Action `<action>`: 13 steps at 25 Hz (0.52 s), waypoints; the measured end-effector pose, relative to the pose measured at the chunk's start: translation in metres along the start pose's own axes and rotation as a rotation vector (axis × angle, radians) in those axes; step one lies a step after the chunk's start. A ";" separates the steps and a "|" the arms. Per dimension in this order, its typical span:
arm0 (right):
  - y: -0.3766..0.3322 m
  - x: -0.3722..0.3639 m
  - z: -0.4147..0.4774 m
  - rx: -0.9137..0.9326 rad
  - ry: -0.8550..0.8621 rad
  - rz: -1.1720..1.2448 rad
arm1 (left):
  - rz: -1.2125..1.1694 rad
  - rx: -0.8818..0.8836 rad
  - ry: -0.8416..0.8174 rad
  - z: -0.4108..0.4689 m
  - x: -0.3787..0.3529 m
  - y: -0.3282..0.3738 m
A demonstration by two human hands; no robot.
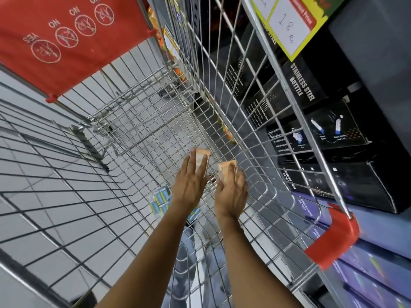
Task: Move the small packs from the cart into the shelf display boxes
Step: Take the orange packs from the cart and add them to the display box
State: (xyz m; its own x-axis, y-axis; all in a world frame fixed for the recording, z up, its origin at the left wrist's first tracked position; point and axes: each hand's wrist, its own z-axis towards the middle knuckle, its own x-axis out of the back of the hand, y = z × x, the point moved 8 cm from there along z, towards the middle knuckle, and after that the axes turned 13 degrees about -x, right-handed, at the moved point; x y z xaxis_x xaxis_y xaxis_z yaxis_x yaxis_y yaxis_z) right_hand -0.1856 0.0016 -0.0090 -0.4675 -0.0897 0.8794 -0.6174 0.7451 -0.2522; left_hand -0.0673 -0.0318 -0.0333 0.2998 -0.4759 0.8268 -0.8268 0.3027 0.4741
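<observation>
An orange pack point(201, 157) is clasped by the left hand point(191, 179), the fingers point(190, 163) laid flat over its face and the thumb tucked at its right edge. A second orange pack point(226, 170) is gripped by the right hand point(231, 192), fingers curled over its top. Both forearms are stretched straight down into the wire cart point(142, 121), backs of the hands turned upward, the two hands side by side near the cart's floor. A clear-wrapped bundle of blue packs point(160, 200) is seen on the cart floor just left of the left wrist. Black stainless steel bottle boxes point(307, 85) are stacked beyond the cart's right wall.
</observation>
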 end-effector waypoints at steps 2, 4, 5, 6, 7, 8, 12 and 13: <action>0.000 -0.001 -0.003 -0.031 0.009 0.004 | -0.076 0.049 0.101 -0.004 0.005 0.001; 0.002 -0.001 -0.007 -0.063 0.015 -0.005 | -0.159 0.122 0.138 -0.010 0.007 0.001; 0.003 -0.001 -0.009 -0.071 0.010 -0.009 | -0.182 0.147 0.143 -0.012 0.007 0.001; 0.003 -0.001 -0.009 -0.072 0.000 -0.008 | -0.198 0.168 0.145 -0.013 0.008 0.000; 0.002 -0.001 -0.007 -0.070 -0.007 0.001 | -0.215 0.188 0.152 -0.013 0.008 -0.001; 0.001 0.001 -0.005 -0.072 -0.006 0.021 | -0.235 0.208 0.164 -0.012 0.009 -0.002; -0.004 0.002 0.005 -0.073 -0.019 0.019 | -0.305 0.272 0.229 -0.010 0.011 -0.009; -0.005 0.000 0.004 -0.061 -0.029 -0.014 | -0.321 0.288 0.252 -0.011 0.011 -0.013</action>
State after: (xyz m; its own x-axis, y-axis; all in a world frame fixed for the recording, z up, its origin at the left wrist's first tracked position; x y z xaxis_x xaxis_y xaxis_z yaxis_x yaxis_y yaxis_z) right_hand -0.1853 -0.0050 -0.0098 -0.4781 -0.1187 0.8702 -0.5846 0.7825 -0.2144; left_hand -0.0483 -0.0322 -0.0266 0.6367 -0.2826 0.7175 -0.7615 -0.0839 0.6427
